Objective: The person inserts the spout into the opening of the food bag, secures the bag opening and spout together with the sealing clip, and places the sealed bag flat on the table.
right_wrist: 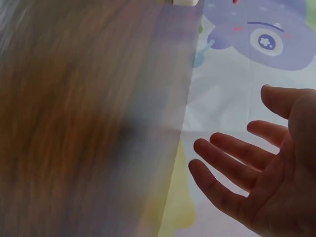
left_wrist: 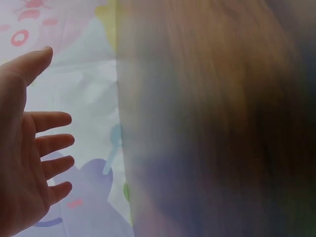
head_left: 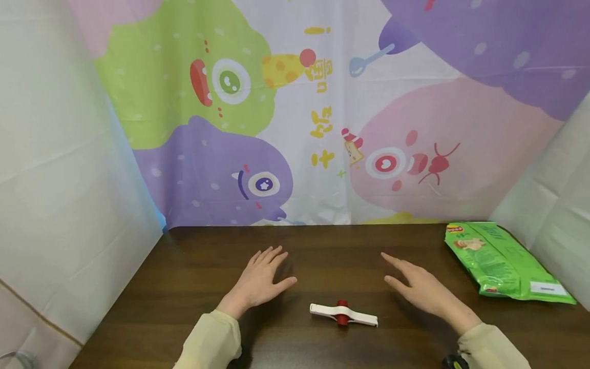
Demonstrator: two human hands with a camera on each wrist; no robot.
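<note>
My left hand (head_left: 262, 279), right hand (head_left: 419, 290): fingers extended, holding nothing; slim white plastic-looking bar, red-centred (head_left: 342, 313), between them, probably for easy reach.

Head view bright, soft light | faint shadow beside my left hand (head_left: 259, 281), mid-frame | pale sheen on table (head_left: 299, 351), bottom centre | 2 wrist views dimmer: table heavily blurred, my fingers (right_wrist: 213, 184) sharper, in shade
</note>
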